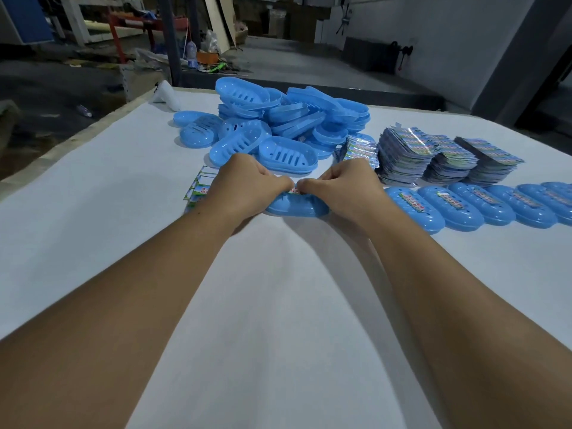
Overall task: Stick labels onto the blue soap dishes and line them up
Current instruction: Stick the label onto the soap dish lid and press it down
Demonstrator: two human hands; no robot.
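A blue soap dish (297, 207) lies on the white table (278, 305) under both my hands. My left hand (247, 184) and my right hand (343, 184) meet over it, fingertips pinched on a small colourful label (294, 189) that rests on the dish's top. Behind them a heap of unlabelled blue soap dishes (278, 125) is piled up. To the right, a row of several labelled dishes (483, 204) lies side by side. Most of the held dish's top is hidden by my fingers.
Stacks of printed label sheets (439, 156) stand at the right behind the row. A few peeled backing sheets (198, 187) lie left of my left hand. A white object (165, 94) sits at the far left table corner. Workshop floor and clutter lie beyond.
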